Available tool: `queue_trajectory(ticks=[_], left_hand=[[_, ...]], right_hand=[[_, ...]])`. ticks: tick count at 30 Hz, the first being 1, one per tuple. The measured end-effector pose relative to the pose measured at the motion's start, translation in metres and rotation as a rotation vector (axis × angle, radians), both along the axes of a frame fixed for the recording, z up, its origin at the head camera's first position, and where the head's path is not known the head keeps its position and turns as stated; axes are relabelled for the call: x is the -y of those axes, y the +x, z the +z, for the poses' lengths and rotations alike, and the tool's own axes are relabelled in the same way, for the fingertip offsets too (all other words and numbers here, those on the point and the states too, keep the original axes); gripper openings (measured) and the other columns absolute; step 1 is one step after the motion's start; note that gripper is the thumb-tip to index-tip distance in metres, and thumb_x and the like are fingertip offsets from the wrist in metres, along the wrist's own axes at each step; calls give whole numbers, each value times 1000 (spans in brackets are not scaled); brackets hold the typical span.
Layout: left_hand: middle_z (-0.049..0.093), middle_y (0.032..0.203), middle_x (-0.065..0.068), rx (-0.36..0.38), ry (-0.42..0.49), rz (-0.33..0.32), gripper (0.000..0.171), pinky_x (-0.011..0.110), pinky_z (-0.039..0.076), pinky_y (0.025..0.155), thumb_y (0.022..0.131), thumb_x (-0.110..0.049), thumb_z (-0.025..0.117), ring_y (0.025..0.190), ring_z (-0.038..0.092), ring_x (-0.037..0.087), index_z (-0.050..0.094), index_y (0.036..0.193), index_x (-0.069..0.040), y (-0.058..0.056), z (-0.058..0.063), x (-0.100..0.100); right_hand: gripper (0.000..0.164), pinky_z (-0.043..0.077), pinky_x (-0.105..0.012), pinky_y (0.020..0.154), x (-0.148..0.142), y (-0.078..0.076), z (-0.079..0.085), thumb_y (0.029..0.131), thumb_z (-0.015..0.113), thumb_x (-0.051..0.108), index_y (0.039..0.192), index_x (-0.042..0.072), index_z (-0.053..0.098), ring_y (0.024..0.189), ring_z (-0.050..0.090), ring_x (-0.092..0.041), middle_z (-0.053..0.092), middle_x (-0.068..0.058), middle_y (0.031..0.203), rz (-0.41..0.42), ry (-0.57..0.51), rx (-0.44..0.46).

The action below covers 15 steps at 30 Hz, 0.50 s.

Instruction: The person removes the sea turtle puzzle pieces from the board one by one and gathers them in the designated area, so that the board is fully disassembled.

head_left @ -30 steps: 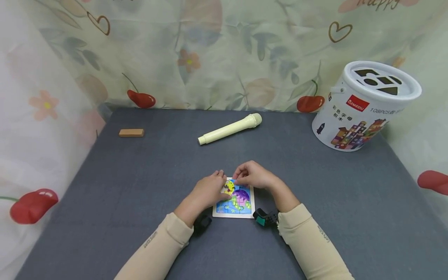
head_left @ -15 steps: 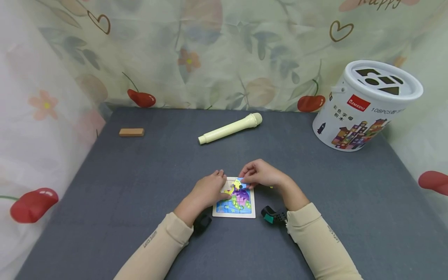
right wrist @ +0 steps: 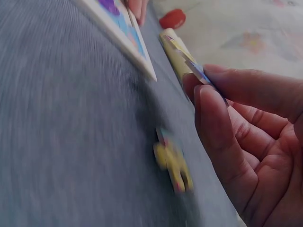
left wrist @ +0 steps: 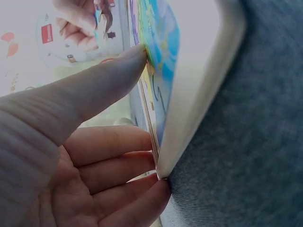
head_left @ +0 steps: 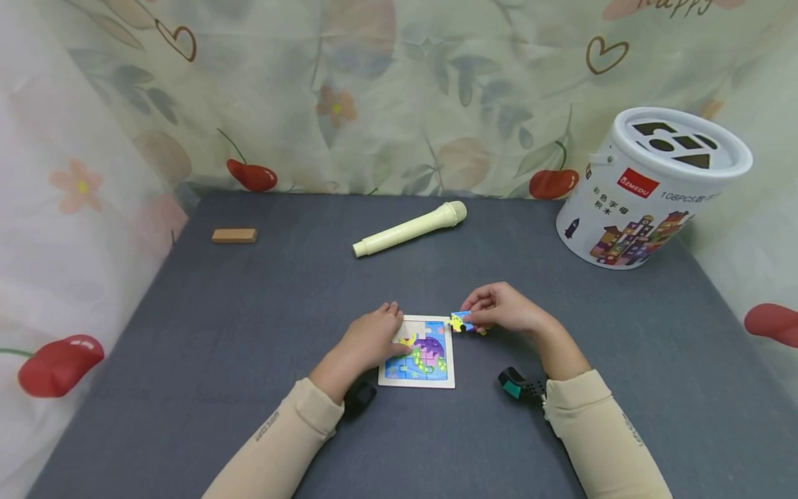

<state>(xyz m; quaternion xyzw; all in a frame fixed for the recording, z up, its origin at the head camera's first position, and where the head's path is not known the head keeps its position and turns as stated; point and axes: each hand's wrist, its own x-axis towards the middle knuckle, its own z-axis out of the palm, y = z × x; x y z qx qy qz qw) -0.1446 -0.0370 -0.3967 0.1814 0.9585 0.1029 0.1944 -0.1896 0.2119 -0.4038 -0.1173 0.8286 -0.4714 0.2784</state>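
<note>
A square jigsaw puzzle in a pale wooden tray (head_left: 416, 384) lies flat, its picture a purple and green sea scene. Bare wood shows at its upper left. My left hand (head_left: 370, 337) rests over the tray's left side. Its thumb (left wrist: 116, 68) presses on the picture and its fingertips touch the tray's edge. Right of the tray, my right hand (head_left: 501, 308) pinches a yellow and blue puzzle piece (head_left: 458, 322) between thumb and fingers, held above the table. Below that hand, another yellow puzzle piece (right wrist: 173, 163) lies on the cloth, mostly hidden in the head view.
A cream toy microphone (head_left: 408, 230) lies behind the puzzle. At the back left is a small wooden block (head_left: 233, 236). A white block bucket (head_left: 636, 208) with a shape-hole lid stands at the back right. Patterned curtain (head_left: 386, 97) borders the grey table.
My right hand has lifted the yellow and blue piece out of the tray's upper part and carried it right, past the tray's edge. The left hand stays in place.
</note>
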Motion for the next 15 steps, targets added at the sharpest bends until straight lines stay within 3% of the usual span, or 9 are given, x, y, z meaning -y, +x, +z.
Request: queue_trajectory(ticks=[15], left_hand=[[33,150,13,11,-4,8,68,43,31,111,85,-40,65,141,27,26,43,138,-4,0,0,0]], right_hand=[[32,55,-25,65,-55,6,-6,88,65,16,107,-9,60,68,59,-7,63,-1,80,-98,-14,2]])
